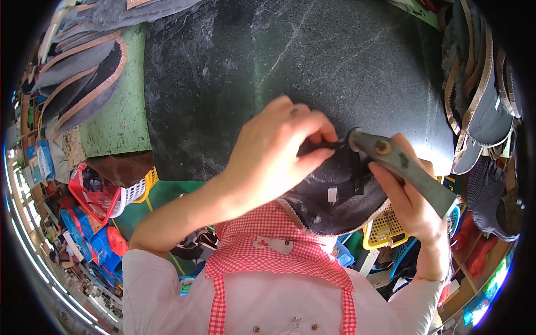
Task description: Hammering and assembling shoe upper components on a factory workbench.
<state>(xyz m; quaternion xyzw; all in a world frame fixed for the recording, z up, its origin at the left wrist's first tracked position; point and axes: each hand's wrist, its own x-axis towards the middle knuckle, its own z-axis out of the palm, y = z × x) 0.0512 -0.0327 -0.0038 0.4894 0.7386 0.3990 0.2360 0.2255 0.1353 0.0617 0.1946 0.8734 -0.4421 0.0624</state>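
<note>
Near the front edge of the work surface lies a dark shoe upper [318,215] with a stitched, toothed rim and a small white label [332,194]. It hangs partly over the edge, in front of my apron. My left hand [273,151] is closed, thumb and fingers pinching a dark edge or strip of the upper. In my closed right hand [416,206] is a hammer [405,162], its handle mostly hidden behind its metal head. The hammer's round face sits right beside my left fingertips, over the upper; whether it touches cannot be made out.
A black, scuffed mat [223,72] covers most of the green table [111,120]. Grey, fleecy shoe uppers with brown edging [92,89] are piled at left; more uppers [486,106] hang at right. A red basket [92,195] and a yellow basket [385,231] stand below table height.
</note>
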